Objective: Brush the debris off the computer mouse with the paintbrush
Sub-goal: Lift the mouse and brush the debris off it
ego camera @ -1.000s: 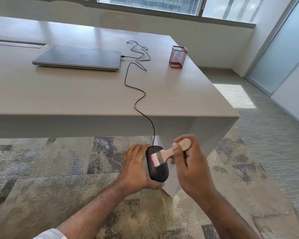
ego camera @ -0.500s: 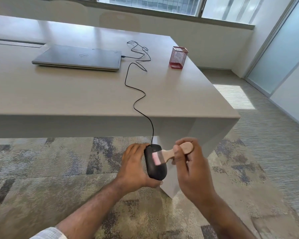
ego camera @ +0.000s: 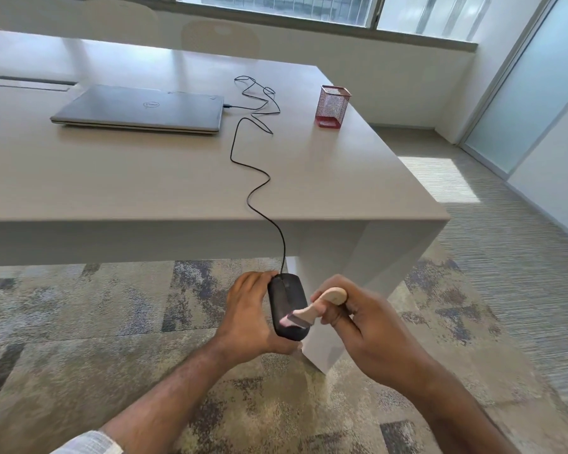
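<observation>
My left hand (ego camera: 248, 317) grips a black computer mouse (ego camera: 286, 298) from its left side and holds it in the air below the table's front edge. My right hand (ego camera: 358, 326) holds a small paintbrush (ego camera: 312, 309) by its pale wooden handle. The pink bristles rest on the lower right part of the mouse's top. The mouse's black cable (ego camera: 253, 191) runs up over the table edge to the laptop.
A beige table (ego camera: 145, 178) carries a shut grey laptop (ego camera: 141, 109) at the back left and a red mesh pen cup (ego camera: 332, 106) at the back right. Patterned carpet (ego camera: 79, 322) lies under my hands. A table leg panel (ego camera: 358, 267) stands just behind them.
The brush head has slid down the mouse toward its near end. My right hand has tilted, with the handle now pointing up and right. The mouse has stayed about where it was.
</observation>
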{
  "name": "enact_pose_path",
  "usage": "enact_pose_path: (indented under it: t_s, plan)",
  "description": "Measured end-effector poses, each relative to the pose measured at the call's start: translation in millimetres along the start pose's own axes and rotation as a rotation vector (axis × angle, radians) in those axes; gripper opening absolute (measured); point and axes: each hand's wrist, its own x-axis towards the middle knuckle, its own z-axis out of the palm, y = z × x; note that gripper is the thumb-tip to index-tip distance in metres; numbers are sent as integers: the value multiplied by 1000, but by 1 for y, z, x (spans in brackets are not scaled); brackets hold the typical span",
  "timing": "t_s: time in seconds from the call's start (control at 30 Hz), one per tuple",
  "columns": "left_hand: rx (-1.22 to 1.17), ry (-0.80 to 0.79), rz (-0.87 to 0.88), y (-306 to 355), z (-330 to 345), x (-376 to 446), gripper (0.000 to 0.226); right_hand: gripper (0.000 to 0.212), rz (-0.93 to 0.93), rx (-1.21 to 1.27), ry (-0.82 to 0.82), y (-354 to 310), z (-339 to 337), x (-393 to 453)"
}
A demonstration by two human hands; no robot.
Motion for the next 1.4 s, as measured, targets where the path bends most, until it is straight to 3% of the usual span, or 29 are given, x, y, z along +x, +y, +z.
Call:
enact_pose_path:
  t_s: [0.07,0.27,0.67,0.8,0.9,1.03,1.23,1.4]
  plan:
    - [-5,4,-14,1,0,0,127,7,9,39,12,4,-6,0]
    - [-21,11,-5,7,5,0,123,9,55,41,270,27,-15,5]
    - [-27,81,-98,12,6,8,125,11,6,148,99,27,-12,-7]
    - [-37,90,-130,18,12,11,124,11,7,219,224,34,-25,-4]
    - [-43,104,-129,24,17,14,123,11,-23,88,324,42,-31,-3]
    - [-28,138,-138,33,26,18,118,10,-63,1,280,46,-23,-13]
    - [29,135,-172,39,35,20,120,9,-107,96,225,47,-24,-19]
    - [26,140,-174,51,46,23,119,12,-161,177,368,63,-54,-13]
